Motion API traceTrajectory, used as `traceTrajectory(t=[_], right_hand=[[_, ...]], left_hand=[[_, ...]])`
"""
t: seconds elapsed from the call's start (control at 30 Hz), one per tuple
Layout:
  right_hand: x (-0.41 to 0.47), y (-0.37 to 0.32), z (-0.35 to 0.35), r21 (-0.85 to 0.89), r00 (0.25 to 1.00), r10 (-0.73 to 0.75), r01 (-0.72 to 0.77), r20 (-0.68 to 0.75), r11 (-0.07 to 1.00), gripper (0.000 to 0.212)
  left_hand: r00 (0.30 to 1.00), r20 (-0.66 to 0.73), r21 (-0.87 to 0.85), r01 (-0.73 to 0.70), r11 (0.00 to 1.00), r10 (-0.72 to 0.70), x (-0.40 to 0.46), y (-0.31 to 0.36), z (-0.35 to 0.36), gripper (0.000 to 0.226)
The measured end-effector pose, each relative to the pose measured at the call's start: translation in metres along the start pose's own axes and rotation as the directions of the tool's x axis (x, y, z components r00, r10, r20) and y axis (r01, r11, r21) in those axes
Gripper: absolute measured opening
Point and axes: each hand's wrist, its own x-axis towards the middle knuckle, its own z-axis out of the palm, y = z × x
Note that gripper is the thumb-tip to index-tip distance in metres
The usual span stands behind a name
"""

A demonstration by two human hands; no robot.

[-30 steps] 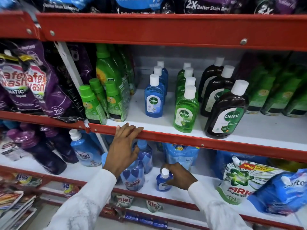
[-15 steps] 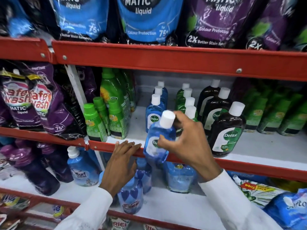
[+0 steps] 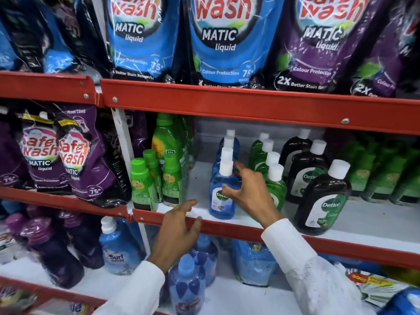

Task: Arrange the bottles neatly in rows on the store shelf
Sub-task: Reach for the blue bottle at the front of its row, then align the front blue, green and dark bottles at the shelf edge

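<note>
A small blue Dettol bottle (image 3: 217, 187) with a white cap stands upright at the front of a row of blue bottles (image 3: 228, 142) on the middle shelf (image 3: 375, 220). My right hand (image 3: 248, 193) is beside it with fingers spread, the thumb resting on its label and a fingertip behind its neck. My left hand (image 3: 178, 233) hovers open over the red front edge of the shelf (image 3: 229, 227), slightly blurred. A row of green Dettol bottles (image 3: 276, 187) and a row of brown Dettol bottles (image 3: 322, 201) stand to the right.
Green-capped bottles (image 3: 143, 185) stand left of a white gap on the shelf. Purple detergent pouches (image 3: 75, 160) fill the left bay and blue and purple pouches (image 3: 218, 42) the shelf above. Below are a Surf bottle (image 3: 118, 251) and blue refill packs (image 3: 186, 283).
My right hand lifted the blue bottle from the lower shelf and set it upright at the front of the blue row. My left hand came off the shelf edge. The view tilted up.
</note>
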Motion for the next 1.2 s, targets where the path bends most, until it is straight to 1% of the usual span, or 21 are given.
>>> traceTrajectory(t=[0.1,0.17,0.27,0.37,0.43,0.47,0.67,0.87,1.07,1.2], right_hand=[[-0.008,0.001,0.000,0.029,1.000,0.005,-0.005,0.000,1.000,0.063],[-0.019,0.004,0.005,0.020,0.999,0.044,-0.044,-0.011,0.999,0.064],[-0.033,0.019,0.022,0.028,0.993,0.112,-0.111,-0.025,0.993,0.052],[-0.041,0.035,0.038,0.008,0.986,0.162,-0.162,-0.038,0.987,0.035],[-0.044,0.040,0.042,0.015,0.982,0.180,-0.179,-0.052,0.984,0.023],[-0.044,0.041,0.043,0.028,0.980,0.188,-0.186,-0.059,0.982,0.021],[-0.043,0.050,0.047,0.075,0.985,0.162,-0.158,-0.052,0.985,0.025],[-0.046,0.054,0.049,0.142,0.986,0.155,-0.147,-0.054,0.979,0.026],[-0.048,0.056,0.048,0.211,0.986,0.162,-0.150,-0.042,0.966,0.028],[-0.051,0.053,0.045,0.254,0.985,0.165,-0.148,-0.047,0.956,0.033]], left_hand=[[0.999,0.051,-0.120,0.021,0.993,-0.015,0.020,0.008,0.005,0.054],[0.995,0.092,-0.161,0.038,0.986,-0.023,0.033,0.011,0.011,0.052],[0.991,0.133,-0.177,0.049,0.983,-0.026,0.047,0.012,0.020,0.045],[0.991,0.124,-0.159,0.062,0.985,-0.042,0.052,0.003,0.030,0.049],[0.991,0.127,-0.175,0.068,0.982,-0.046,0.053,0.000,0.033,0.047],[0.990,0.133,-0.176,0.073,0.982,-0.050,0.054,-0.003,0.034,0.045],[0.990,0.136,-0.215,0.075,0.974,-0.046,0.055,-0.012,0.037,0.049],[0.989,0.144,-0.250,0.058,0.966,-0.022,0.053,-0.007,0.033,0.038],[0.988,0.151,-0.228,0.049,0.972,-0.014,0.052,-0.008,0.032,0.036],[0.986,0.164,-0.227,0.049,0.973,-0.011,0.050,-0.006,0.029,0.038]])
